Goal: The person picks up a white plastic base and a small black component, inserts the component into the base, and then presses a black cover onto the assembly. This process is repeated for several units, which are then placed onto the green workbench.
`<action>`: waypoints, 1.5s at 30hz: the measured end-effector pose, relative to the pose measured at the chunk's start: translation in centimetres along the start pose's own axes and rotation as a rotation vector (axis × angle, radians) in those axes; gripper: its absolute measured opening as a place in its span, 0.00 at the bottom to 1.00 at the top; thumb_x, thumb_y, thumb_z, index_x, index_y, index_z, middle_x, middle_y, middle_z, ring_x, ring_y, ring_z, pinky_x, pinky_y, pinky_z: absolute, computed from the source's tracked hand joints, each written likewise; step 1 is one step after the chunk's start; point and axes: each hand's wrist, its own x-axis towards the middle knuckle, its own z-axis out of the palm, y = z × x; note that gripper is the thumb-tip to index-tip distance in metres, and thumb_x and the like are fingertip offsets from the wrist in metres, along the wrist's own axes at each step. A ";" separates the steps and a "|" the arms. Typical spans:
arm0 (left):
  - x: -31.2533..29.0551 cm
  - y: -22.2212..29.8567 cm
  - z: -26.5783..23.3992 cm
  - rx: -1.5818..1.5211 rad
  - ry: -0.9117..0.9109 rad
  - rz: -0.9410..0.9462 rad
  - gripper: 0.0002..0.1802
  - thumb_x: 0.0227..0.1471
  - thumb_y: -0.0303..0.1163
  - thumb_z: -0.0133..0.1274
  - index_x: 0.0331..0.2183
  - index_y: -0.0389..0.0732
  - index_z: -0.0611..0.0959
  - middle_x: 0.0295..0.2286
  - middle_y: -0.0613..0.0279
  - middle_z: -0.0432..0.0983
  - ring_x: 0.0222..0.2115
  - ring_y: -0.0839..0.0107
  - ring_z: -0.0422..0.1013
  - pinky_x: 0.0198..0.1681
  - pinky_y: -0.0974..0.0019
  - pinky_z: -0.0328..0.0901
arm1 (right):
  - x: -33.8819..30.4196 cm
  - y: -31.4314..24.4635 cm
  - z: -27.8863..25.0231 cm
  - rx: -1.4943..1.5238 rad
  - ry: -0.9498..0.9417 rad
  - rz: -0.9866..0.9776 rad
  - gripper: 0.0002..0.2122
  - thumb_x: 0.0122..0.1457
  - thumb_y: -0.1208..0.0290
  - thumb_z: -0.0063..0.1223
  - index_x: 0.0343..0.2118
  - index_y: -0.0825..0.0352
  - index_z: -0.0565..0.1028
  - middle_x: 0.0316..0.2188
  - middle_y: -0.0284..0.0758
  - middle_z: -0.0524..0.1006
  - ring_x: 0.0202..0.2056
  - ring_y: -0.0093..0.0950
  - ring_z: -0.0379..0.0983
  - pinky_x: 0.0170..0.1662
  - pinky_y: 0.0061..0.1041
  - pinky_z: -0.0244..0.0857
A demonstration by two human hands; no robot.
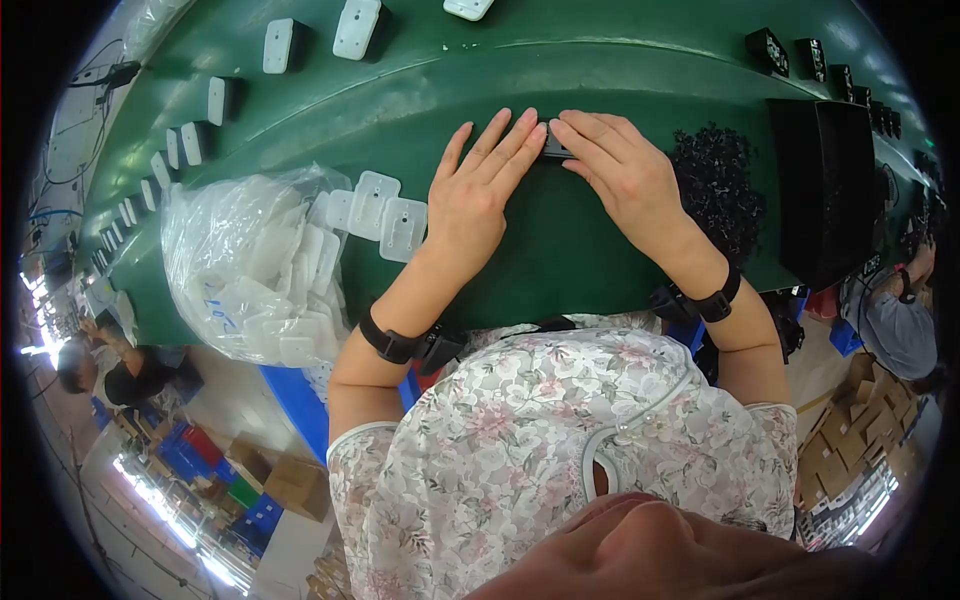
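Observation:
A small black case (pixel 556 147) lies on the green work surface, mostly covered by my fingers. My left hand (pixel 472 205) reaches it from the left, its fingers long and slightly apart, with the fingertips at the case's left end. From the right, my right hand (pixel 625 175) lays its fingers close together over the top and right side. Between them the two hands hold the case; the thumbs are partly hidden. Near my left wrist lie flat, translucent white plastic covers (pixel 376 204). A heap of small black parts (pixel 716 180) lies beside my right hand.
A clear plastic bag (pixel 255 265) full of white covers sits at the left. An upright black box (pixel 822 190) stands beyond the black parts. Cases with white covers (pixel 356 28) line the far left belt; open black cases (pixel 768 52) line the far right. Other people sit at both sides.

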 end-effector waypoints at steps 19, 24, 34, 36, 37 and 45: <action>4.4 -0.9 1.2 -0.718 0.038 -0.432 0.16 0.50 0.34 0.56 0.40 0.35 0.80 0.29 0.52 0.77 0.25 0.65 0.74 0.31 0.65 0.68 | 2.3 4.1 -0.6 0.736 -0.138 0.326 0.21 0.56 0.69 0.55 0.54 0.64 0.68 0.46 0.35 0.73 0.43 0.24 0.71 0.44 0.24 0.67; 5.2 0.3 0.6 -0.917 -0.043 -0.406 0.18 0.51 0.33 0.57 0.42 0.32 0.78 0.28 0.59 0.77 0.25 0.76 0.72 0.29 0.71 0.67 | 1.6 4.6 -1.9 0.942 -0.107 0.366 0.19 0.55 0.69 0.57 0.50 0.65 0.71 0.42 0.32 0.74 0.40 0.20 0.71 0.42 0.21 0.67; 17.7 -4.3 5.5 -1.002 0.030 -0.521 0.17 0.56 0.36 0.51 0.35 0.27 0.78 0.23 0.57 0.78 0.19 0.78 0.70 0.23 0.76 0.64 | -1.4 6.1 -6.6 0.306 0.551 0.497 0.12 0.54 0.74 0.56 0.42 0.67 0.75 0.34 0.32 0.75 0.31 0.21 0.71 0.34 0.18 0.65; 20.2 -6.6 6.4 -0.980 -0.011 -0.563 0.18 0.57 0.36 0.50 0.34 0.26 0.78 0.24 0.55 0.79 0.19 0.76 0.71 0.22 0.77 0.65 | -3.9 6.3 -8.3 0.169 0.582 0.548 0.08 0.55 0.76 0.55 0.38 0.68 0.77 0.29 0.32 0.75 0.28 0.20 0.71 0.32 0.17 0.64; 21.1 -7.2 6.6 -0.955 -0.027 -0.600 0.18 0.57 0.36 0.50 0.34 0.26 0.78 0.25 0.54 0.79 0.19 0.76 0.72 0.22 0.77 0.66 | -5.3 6.2 -9.0 0.087 0.583 0.581 0.06 0.55 0.77 0.54 0.36 0.68 0.77 0.27 0.31 0.74 0.27 0.20 0.70 0.32 0.17 0.64; 22.6 -9.2 5.8 -0.595 -0.261 -0.656 0.23 0.55 0.44 0.51 0.34 0.28 0.77 0.20 0.57 0.78 0.16 0.76 0.70 0.17 0.76 0.62 | -15.3 4.0 -9.5 -0.369 0.182 0.852 0.06 0.51 0.76 0.56 0.32 0.68 0.73 0.27 0.38 0.74 0.27 0.36 0.72 0.32 0.29 0.65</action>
